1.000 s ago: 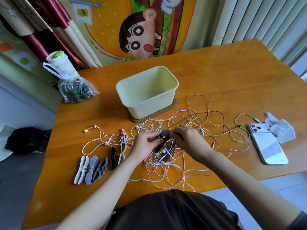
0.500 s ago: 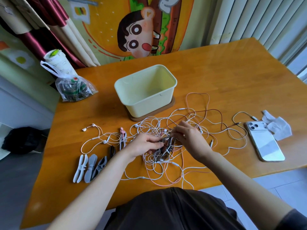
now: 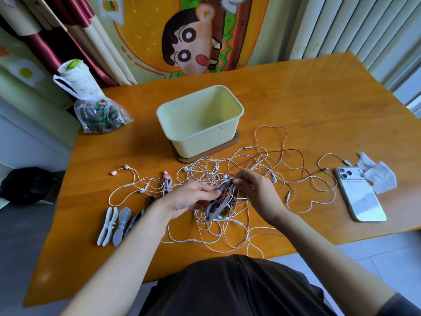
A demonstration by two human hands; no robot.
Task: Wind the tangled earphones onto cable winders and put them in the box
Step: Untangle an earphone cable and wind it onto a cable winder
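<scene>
Both hands meet over the tangle (image 3: 216, 169) of earphones, midway along the table's (image 3: 307, 106) near edge. Left hand (image 3: 189, 198) grips a grey winder (image 3: 216, 209), fingers curled round it, with turns of red cord (image 3: 222, 197) on its waist. Right hand (image 3: 257, 190) pinches that cord between thumb and fingertips just above the winder's top end. The step in hand looks like winding the first earphone. The box (image 3: 200, 124), behind the tangle toward the far edge, holds nothing, and spare winders (image 3: 118, 221) lie by the near-left corner. Next, the right hand likely needs to draw more red cord free of the white loops and lay another turn, keeping it taut.
</scene>
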